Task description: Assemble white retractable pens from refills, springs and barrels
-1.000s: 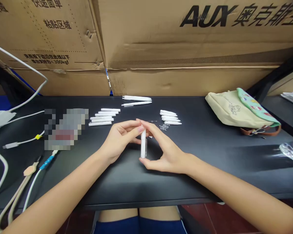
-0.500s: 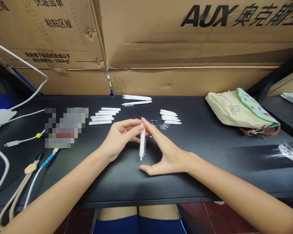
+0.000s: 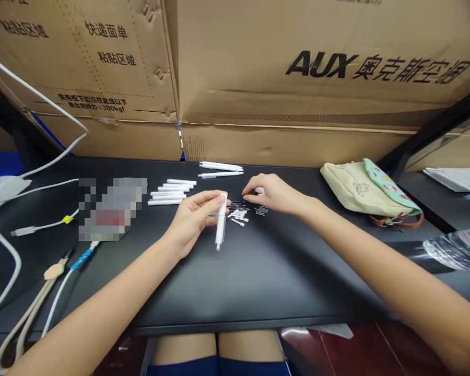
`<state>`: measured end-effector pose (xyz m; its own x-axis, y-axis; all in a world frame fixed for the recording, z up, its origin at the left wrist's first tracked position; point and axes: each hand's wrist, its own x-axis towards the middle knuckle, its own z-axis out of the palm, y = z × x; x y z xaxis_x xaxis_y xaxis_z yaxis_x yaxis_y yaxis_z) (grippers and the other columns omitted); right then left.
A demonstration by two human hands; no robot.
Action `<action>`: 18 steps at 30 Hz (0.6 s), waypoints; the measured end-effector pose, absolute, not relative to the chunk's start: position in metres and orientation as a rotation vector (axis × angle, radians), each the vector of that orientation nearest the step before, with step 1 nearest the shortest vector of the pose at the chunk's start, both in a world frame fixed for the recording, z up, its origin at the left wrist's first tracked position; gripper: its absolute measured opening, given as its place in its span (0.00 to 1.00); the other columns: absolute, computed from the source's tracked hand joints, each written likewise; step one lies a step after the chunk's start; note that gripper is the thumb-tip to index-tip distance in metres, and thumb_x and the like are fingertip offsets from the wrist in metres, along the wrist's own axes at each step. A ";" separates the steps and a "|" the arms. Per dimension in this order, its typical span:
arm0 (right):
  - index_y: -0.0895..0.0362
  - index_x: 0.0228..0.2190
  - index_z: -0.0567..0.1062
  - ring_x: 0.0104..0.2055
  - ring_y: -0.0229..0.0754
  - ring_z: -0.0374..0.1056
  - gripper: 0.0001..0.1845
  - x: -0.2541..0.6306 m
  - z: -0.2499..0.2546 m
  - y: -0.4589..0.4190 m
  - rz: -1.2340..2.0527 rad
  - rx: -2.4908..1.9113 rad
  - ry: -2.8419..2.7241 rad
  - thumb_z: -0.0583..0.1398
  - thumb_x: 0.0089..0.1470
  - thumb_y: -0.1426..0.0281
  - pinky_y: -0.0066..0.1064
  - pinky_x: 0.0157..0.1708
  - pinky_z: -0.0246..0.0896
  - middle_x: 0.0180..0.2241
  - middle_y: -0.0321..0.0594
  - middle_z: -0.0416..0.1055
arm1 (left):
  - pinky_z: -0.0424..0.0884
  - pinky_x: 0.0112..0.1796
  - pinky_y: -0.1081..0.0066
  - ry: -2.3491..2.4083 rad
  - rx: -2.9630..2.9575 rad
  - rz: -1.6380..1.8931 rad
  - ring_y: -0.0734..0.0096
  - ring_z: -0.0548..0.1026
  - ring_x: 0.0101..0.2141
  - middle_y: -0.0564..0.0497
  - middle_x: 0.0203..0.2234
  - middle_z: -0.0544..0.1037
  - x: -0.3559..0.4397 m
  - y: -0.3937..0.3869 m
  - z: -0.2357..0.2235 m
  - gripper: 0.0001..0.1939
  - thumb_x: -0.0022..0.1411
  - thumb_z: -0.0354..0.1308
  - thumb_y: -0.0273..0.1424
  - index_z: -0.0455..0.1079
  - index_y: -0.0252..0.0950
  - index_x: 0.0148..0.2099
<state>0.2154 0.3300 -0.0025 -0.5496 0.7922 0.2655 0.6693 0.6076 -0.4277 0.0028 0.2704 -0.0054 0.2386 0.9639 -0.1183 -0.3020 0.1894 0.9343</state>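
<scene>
My left hand pinches a white pen barrel near its upper end. The barrel is tilted, its clip side to the right and its push-button end toward me. Over the small parts my right hand reaches with bent fingers, thumb and index slightly apart and nothing visible between them. Thin dark refills lie just below those fingertips. Nearer me are small white push buttons, with springs to their right. White tapered pen pieces are mostly hidden behind my right hand.
Several white barrels lie in a column at left. White pens rest at the back, before cardboard boxes. A cream pouch and a clear bottle stand right; cables and a strap lie left.
My right hand has left the pen barrel and moved right and away from me, over the small parts. My left hand still holds the barrel. The camera view has shifted.
</scene>
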 end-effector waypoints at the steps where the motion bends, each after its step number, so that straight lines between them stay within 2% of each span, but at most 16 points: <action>1: 0.55 0.24 0.78 0.32 0.43 0.68 0.06 0.214 -0.004 0.334 0.379 -1.142 -2.483 0.60 0.46 0.74 0.34 0.34 0.61 0.28 0.39 0.75 | 0.68 0.30 0.73 0.886 0.957 1.075 0.72 0.74 0.30 0.50 0.30 0.78 0.003 0.270 -0.006 0.13 0.47 0.66 0.36 0.75 0.36 0.36; 6: 0.57 0.21 0.75 0.30 0.43 0.66 0.09 0.206 -0.011 0.345 0.259 -1.127 -2.667 0.59 0.43 0.82 0.32 0.31 0.58 0.25 0.40 0.73 | 0.69 0.29 0.74 0.881 0.939 1.079 0.73 0.74 0.29 0.50 0.30 0.78 0.003 0.271 -0.007 0.14 0.46 0.67 0.35 0.75 0.35 0.36; 9: 0.58 0.21 0.73 0.29 0.42 0.65 0.09 0.206 -0.006 0.345 0.258 -1.178 -2.580 0.58 0.44 0.81 0.32 0.30 0.58 0.25 0.41 0.72 | 0.69 0.30 0.75 0.871 0.936 1.075 0.74 0.73 0.29 0.50 0.30 0.78 0.003 0.271 -0.007 0.13 0.46 0.67 0.35 0.75 0.35 0.35; 13: 0.59 0.26 0.73 0.28 0.39 0.67 0.03 0.213 0.007 0.331 0.613 -1.182 -2.175 0.58 0.49 0.73 0.32 0.30 0.62 0.26 0.40 0.73 | 0.69 0.31 0.74 0.899 0.957 1.056 0.73 0.74 0.31 0.50 0.30 0.78 0.003 0.271 -0.008 0.14 0.46 0.67 0.36 0.76 0.36 0.36; 18: 0.55 0.25 0.72 0.26 0.36 0.67 0.10 0.229 0.003 0.306 1.072 -1.000 -1.378 0.66 0.42 0.63 0.32 0.31 0.66 0.23 0.33 0.69 | 0.72 0.35 0.72 0.938 1.003 1.018 0.70 0.75 0.34 0.50 0.30 0.78 0.007 0.268 -0.009 0.14 0.46 0.67 0.36 0.76 0.35 0.36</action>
<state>0.2291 0.3060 0.0033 -0.0742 0.9675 0.2417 0.0037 0.2426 -0.9701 0.0067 0.2676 -0.0085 0.2539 0.9562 -0.1458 -0.2234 0.2047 0.9530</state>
